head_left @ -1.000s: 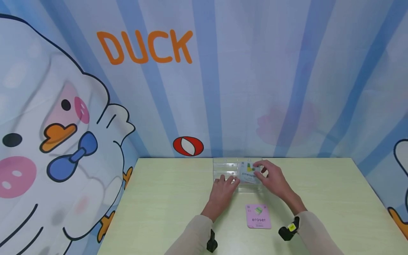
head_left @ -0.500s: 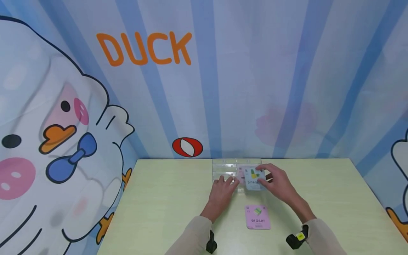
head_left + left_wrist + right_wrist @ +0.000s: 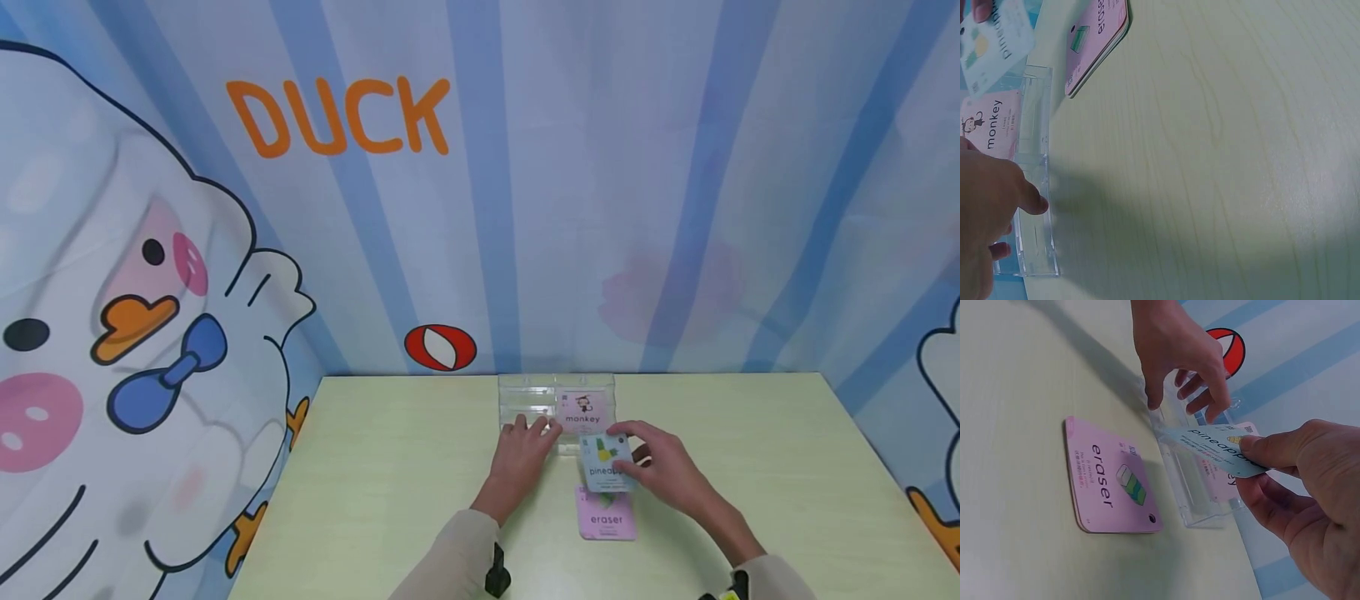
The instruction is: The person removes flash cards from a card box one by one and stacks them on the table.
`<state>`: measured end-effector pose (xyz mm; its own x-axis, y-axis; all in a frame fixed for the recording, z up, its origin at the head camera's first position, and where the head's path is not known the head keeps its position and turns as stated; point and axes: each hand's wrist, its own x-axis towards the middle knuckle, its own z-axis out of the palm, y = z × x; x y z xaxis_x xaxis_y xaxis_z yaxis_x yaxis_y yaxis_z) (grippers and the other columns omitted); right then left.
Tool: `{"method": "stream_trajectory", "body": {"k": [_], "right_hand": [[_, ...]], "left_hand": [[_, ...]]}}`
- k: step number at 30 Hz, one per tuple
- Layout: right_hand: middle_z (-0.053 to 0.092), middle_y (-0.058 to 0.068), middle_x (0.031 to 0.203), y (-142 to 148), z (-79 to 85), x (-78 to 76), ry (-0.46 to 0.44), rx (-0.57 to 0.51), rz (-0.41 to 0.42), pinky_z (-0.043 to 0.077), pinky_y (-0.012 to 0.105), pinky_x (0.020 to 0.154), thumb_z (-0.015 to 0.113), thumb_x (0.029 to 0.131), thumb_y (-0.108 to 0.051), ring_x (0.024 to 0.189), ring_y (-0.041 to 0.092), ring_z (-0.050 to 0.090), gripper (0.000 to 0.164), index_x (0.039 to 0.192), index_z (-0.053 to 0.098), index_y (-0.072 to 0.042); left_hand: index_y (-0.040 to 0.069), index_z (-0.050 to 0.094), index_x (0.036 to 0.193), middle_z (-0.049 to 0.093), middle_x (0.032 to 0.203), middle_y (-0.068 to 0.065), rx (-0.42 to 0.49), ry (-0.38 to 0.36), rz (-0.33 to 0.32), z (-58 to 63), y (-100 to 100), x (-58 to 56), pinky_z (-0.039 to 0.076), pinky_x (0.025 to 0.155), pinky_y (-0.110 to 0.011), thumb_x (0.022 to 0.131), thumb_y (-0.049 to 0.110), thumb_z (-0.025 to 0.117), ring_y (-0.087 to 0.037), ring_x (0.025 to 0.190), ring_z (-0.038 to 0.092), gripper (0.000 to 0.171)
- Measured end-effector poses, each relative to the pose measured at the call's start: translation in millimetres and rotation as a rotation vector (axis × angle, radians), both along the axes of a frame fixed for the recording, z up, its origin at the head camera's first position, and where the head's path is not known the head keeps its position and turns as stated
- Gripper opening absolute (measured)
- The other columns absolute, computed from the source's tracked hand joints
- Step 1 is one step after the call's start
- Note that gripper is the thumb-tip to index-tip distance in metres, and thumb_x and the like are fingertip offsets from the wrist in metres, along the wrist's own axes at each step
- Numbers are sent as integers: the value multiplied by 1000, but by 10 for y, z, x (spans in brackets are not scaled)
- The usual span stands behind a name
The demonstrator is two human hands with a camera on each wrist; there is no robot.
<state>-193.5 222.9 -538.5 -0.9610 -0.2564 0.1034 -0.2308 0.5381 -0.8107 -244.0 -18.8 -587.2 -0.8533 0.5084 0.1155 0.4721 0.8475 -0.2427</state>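
Observation:
My right hand pinches a light blue flashcard, printed "pineapple", by its right edge between thumb and fingers. In the head view this card overlaps the top of a pink "eraser" card, which lies on a short stack of cards. Behind it a clear plastic card rack stands on the table, with a pink "monkey" card in its right section. My left hand rests at the rack's left section, fingers bent loosely over it, the thumb at its front edge.
The pale wood table ends at a blue striped curtain right behind the rack. A printed duck covers the curtain at the left.
The right hand has lifted the pineapple card out of the rack and brought it toward the eraser card. The monkey card behind it has come into view. The left hand stays put.

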Motion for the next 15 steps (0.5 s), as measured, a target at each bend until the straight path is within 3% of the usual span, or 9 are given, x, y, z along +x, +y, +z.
{"method": "stream_trajectory", "body": {"k": [15], "right_hand": [[65,18,129,-7,-355,201,-142,-86,-38,56,25,69,83,84,1,78,17,65,45,126,67,-2]], "left_hand": [[27,52,142,61,137,4,34,6,-6,-9,-8,9,56,92,-37,98,17,74,-23,111,59,51]]}}
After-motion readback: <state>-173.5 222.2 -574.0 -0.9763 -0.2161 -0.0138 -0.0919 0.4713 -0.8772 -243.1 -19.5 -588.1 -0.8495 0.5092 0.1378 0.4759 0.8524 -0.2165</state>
